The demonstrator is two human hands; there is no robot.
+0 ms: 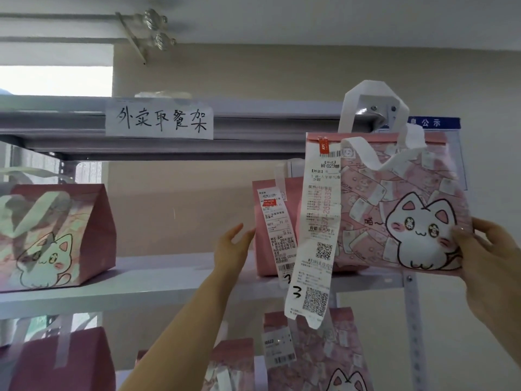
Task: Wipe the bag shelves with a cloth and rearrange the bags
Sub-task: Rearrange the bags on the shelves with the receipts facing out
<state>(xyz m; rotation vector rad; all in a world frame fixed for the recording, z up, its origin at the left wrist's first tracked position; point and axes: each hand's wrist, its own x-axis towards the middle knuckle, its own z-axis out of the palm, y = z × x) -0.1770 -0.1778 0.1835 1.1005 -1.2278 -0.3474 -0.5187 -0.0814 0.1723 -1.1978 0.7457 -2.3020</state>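
Note:
My right hand grips the lower right corner of a pink cat-print bag, which hangs in the air in front of the shelf's right end. A long receipt dangles from the bag's top left. My left hand reaches up with straight fingers that touch the left side of a second pink bag, which stands on the middle shelf behind the held one. A third cat-print bag stands at the shelf's left end. No cloth is in view.
The top shelf rail carries a handwritten paper sign. More pink bags stand on the lower shelf. A metal upright runs down at the right. A blue-headed notice hangs on the wall behind.

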